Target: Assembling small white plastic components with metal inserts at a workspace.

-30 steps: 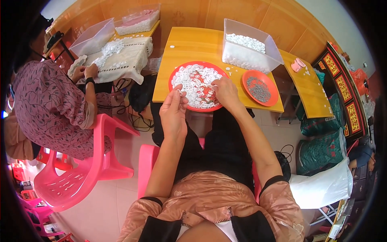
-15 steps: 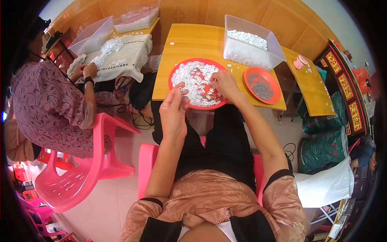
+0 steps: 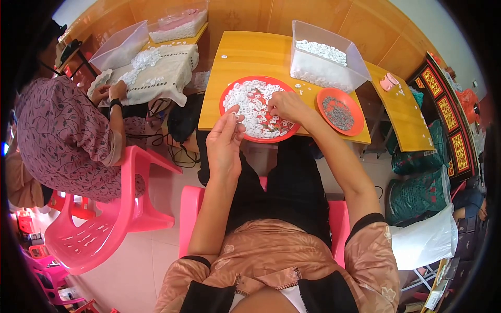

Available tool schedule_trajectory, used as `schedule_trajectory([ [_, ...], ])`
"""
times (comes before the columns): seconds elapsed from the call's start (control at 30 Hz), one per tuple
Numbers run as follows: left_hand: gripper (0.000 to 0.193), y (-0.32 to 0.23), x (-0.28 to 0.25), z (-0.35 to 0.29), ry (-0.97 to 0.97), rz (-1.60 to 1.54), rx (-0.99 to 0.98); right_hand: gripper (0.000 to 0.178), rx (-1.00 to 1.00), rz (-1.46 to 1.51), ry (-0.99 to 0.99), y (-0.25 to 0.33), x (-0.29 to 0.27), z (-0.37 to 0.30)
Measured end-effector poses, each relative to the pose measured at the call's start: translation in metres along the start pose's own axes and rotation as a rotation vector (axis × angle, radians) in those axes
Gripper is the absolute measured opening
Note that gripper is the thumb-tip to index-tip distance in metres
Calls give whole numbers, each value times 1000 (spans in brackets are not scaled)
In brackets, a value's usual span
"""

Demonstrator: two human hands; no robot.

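My left hand is raised at the near left rim of a round red plate. Its thumb and fingers pinch a small white plastic piece. Many small oval white pieces with holes lie heaped on the plate, thickest on its left side. Over the plate's right half, my right hand is closed, fingertips down among the pieces; whatever they grip is hidden. To the right of that hand, a smaller orange-red dish holds a pile of small grey metal-looking bits.
A clear bin of white pieces stands at the back right of the yellow table. A pink container sits on a side table. At left, a co-worker's hands handle white pieces over a cloth, behind a pink chair.
My right hand has moved slightly left and nearer over the plate, still closed among the pieces. My left hand keeps its place with the white piece.
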State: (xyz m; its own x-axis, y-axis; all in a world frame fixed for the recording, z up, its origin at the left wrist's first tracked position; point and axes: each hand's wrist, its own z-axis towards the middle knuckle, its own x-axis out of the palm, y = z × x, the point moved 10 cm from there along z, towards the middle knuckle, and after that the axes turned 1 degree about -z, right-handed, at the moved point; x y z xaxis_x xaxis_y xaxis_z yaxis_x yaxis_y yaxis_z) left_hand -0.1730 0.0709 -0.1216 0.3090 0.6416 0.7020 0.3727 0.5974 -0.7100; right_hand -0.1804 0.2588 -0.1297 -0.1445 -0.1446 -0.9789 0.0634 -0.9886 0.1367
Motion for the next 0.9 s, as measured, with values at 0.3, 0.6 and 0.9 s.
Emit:
schedule_trajectory([
  [0.3, 30, 3, 5, -5, 15, 53, 5, 12, 60, 0, 23, -3, 23, 0],
  [0.6, 26, -10, 17, -11, 48, 203, 132, 11, 176, 791, -317, 61, -62, -49],
  [0.9, 24, -12, 58, -32, 269, 396, 176, 14, 115, 895, -774, 92, -107, -117],
])
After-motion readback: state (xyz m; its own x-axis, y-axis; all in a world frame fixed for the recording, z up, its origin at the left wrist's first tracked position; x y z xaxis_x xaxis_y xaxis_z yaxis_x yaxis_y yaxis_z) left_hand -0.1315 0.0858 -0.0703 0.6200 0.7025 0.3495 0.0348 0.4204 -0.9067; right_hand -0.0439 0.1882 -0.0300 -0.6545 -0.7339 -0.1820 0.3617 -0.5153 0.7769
